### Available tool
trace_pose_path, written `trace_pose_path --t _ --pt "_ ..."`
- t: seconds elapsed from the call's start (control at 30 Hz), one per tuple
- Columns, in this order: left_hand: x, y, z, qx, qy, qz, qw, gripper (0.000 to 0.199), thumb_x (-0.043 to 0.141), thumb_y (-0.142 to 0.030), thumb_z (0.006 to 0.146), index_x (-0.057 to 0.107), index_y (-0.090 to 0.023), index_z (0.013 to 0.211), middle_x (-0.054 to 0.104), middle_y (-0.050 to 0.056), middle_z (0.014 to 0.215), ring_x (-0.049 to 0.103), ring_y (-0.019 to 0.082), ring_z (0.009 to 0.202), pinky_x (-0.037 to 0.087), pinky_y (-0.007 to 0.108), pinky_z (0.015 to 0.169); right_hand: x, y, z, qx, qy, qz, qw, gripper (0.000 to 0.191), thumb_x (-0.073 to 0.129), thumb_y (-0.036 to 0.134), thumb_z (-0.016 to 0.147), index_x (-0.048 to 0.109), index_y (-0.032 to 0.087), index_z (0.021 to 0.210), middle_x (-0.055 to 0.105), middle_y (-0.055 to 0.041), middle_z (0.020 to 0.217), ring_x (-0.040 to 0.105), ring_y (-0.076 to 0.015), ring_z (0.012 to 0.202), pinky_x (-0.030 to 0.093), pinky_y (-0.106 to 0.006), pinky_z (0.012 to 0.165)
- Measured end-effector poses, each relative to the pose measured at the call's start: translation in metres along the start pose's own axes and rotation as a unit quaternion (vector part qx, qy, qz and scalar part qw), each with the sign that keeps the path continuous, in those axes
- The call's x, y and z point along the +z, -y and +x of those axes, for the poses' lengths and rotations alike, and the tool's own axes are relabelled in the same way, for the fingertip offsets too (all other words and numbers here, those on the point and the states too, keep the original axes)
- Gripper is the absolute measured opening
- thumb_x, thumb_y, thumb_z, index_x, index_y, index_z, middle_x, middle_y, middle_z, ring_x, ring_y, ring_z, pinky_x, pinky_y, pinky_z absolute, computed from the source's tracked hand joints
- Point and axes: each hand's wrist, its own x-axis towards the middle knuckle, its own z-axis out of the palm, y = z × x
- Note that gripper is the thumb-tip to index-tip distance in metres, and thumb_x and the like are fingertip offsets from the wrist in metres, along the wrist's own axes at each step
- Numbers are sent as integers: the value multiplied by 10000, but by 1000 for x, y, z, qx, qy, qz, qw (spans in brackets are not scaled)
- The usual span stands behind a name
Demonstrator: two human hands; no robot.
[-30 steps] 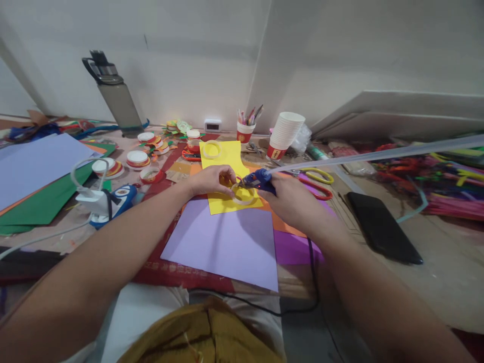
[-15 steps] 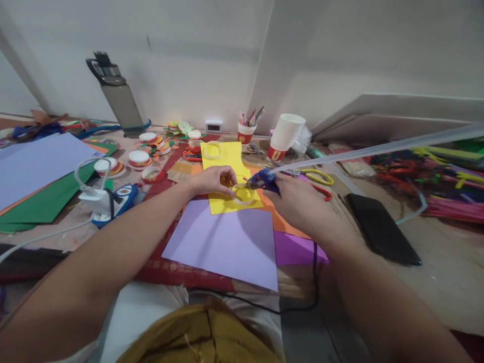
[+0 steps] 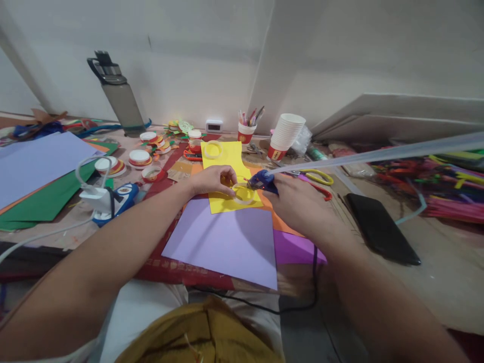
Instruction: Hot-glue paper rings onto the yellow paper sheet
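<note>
A yellow sheet [image 3: 230, 164] lies at the middle of the table, with a pale ring [image 3: 214, 149] near its far end and another pale ring [image 3: 243, 200] near its front end. My left hand [image 3: 217, 180] has its thumb and fingers closed on the left side of the front ring. My right hand [image 3: 289, 196] is wrapped round a blue glue gun [image 3: 262, 180] with a long clear glue stick [image 3: 340, 160]. The gun's nozzle is at the front ring's upper right edge. A lilac sheet [image 3: 223, 242] lies nearer to me.
A bottle [image 3: 123, 103], lidded cups [image 3: 139, 158] and a blue power strip [image 3: 123, 199] are on the left. Stacked paper cups [image 3: 286, 133], a pen cup [image 3: 246, 132] and yellow-handled scissors [image 3: 317, 176] stand or lie behind. A black phone [image 3: 381, 229] is on the right.
My right hand and the glue gun have shifted very slightly, and the glue stick's far end sits a little lower. My left hand stays at the ring.
</note>
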Motion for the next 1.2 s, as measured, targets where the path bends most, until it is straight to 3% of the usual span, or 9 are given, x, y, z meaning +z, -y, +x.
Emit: trace_pose_path --t 0.2,0.37,0.53,0.6,0.7,0.8,0.93,1.2 --pt "-1 1 0 3 6 2 1000 419 818 -378 604 662 -181 939 686 18 954 609 156 858 460 275 754 -14 2 -6 31 17 -24 999 275 496 329 911 653 192 1090 721 -113 997 659 -269 918 410 -302 678" --pt "-5 -10 -3 10 -10 -20 1000 349 782 -398 661 678 -180 912 708 38 961 632 172 899 474 305 819 -12 -1 -2 30 9 3 1000 304 479 334 922 648 186 1127 720 -125 1012 662 -266 908 423 -303 693" --pt "-10 -21 -2 0 -146 -39 989 264 662 -422 786 670 -161 824 704 51 874 621 160 825 472 292 768 -6 -3 1 28 6 26 999 308 467 341 935 647 170 1116 718 -137 1041 661 -263 908 421 -302 675" --pt "-14 -18 0 -54 -228 0 972 231 641 -397 801 641 -167 786 688 45 822 602 155 775 458 279 723 -5 -2 1 21 3 41 999 299 472 336 934 644 176 1118 722 -126 1047 662 -253 914 418 -291 677" --pt "-25 -7 0 -158 -333 110 923 192 650 -354 783 582 -188 713 659 43 761 578 169 738 430 280 693 -2 0 3 14 3 62 998 278 484 326 932 641 169 1100 725 -125 1052 661 -251 935 416 -283 693" --pt "-34 5 -2 -208 -324 192 903 216 674 -350 741 540 -204 655 624 52 687 589 208 728 414 298 672 2 2 5 4 8 77 997 256 491 314 929 640 163 1073 725 -125 1048 663 -255 938 412 -282 695" --pt "-34 14 -4 -230 -287 238 899 235 697 -363 684 514 -218 658 601 45 630 604 232 705 409 302 640 8 2 7 5 10 72 997 272 475 337 941 636 152 1060 725 -139 1027 668 -266 919 414 -292 683" --pt "-30 28 2 -261 -302 121 909 346 767 -290 575 525 -220 812 652 27 764 634 223 796 439 295 677 12 -1 9 11 -2 66 998 277 478 328 935 624 159 1100 727 -135 1025 673 -264 908 415 -289 667"
